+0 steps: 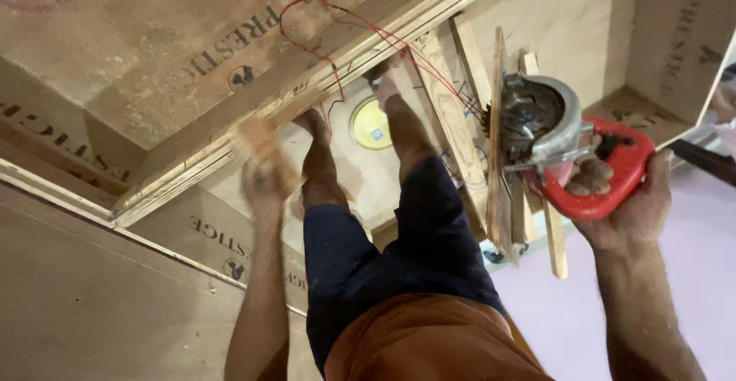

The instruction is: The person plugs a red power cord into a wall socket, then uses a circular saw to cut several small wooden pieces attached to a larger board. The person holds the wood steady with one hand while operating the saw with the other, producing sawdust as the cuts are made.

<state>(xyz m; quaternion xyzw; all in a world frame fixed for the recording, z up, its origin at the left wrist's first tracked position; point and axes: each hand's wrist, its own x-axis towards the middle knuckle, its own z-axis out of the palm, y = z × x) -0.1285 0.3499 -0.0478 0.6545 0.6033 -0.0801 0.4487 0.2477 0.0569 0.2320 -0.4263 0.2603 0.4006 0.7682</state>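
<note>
My right hand (640, 205) grips the red handle of a circular saw (537, 120). The saw's metal blade guard lies against a thin upright strip of wood (498, 143). My left hand (264, 189) is blurred and closed on a small block of wood (261, 145), held beside a long laminated plywood beam (230, 139). My legs in dark shorts (383, 258) stretch ahead between the hands. My bare feet (314, 124) rest on a plywood sheet.
Red wires (337, 40) trail across the beam toward my feet. A yellow round disc (372, 124) lies between them. Several loose wooden slats (460, 120) lie near the saw. Large plywood panels (92, 297) fill the left. A plywood box (675, 44) and pale floor (690, 289) are right.
</note>
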